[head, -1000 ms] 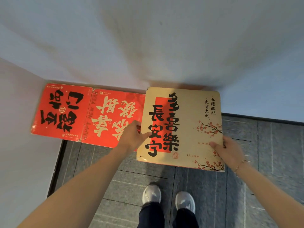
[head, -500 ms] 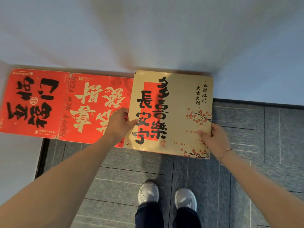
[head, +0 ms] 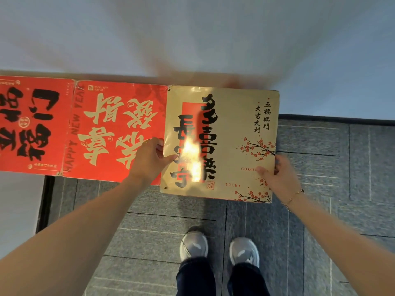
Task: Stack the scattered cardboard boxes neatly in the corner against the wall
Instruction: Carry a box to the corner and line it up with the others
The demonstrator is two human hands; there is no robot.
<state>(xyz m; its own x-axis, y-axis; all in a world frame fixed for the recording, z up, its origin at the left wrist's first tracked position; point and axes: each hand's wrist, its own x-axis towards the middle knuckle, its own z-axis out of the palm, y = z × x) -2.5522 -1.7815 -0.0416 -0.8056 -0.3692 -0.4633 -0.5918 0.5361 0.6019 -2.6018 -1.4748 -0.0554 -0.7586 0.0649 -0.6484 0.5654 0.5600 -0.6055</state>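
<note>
Gold box [head: 230,133], black calligraphy and plum blossom print, is sitting against the white wall [head: 192,35], just beside the red box with gold lettering [head: 115,129]. Left hand [head: 149,159] is gripping its left edge, thumb on top; right hand [head: 275,176] is gripping its right edge. Red box with black lettering [head: 32,124] is lying furthest left. Grey carpet [head: 320,167] is showing below.

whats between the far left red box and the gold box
One red box with gold lettering sits between the black-lettered red box and the gold box, per the head view.
</note>
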